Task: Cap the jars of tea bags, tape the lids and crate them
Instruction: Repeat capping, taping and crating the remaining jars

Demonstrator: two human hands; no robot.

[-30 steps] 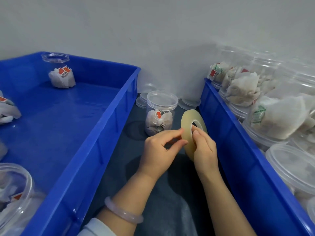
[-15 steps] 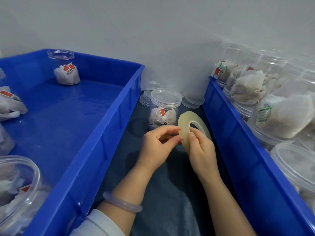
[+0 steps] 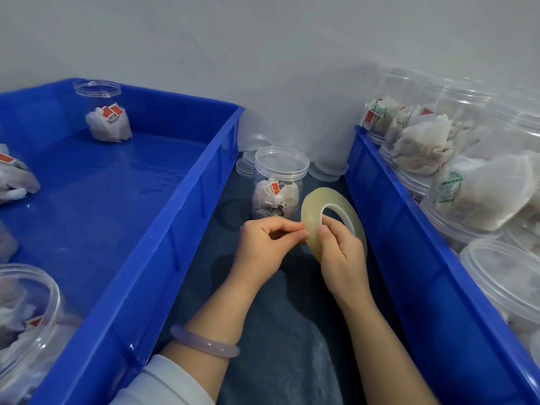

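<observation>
The job looks early to midway, and the step in hand is taping. Between the two crates, at 12 o'clock from the hands, one jar [image 3: 277, 188] of tea bags stands upright on the dark cloth with its lid [image 3: 281, 161] on, so it is capped; no tape can be made out on it. The right hand [image 3: 343, 258] grips the tape [image 3: 311, 206] on edge just in front of that jar, thumb on the roll's face and fingers curled behind it. The left hand [image 3: 267, 244] has its fingers curled, with thumb and forefinger pinched at the roll's rim, apparently picking for the free end; the tape is clear, so whether an end is lifted cannot be told. At 9 o'clock the left crate [image 3: 163, 258] holds only a few jars, one upright at its far end [image 3: 106, 112] and others at the near and left edges, with much bare floor, so crating has probably only begun. At 3 o'clock the right crate [image 3: 409, 244] is piled with jars [image 3: 482, 194] on their sides, likely stock awaiting work. Spare lids [image 3: 327, 171] lie at 12 o'clock behind the jar. Left to do: tape this lid, crate the jar, then repeat.
</observation>
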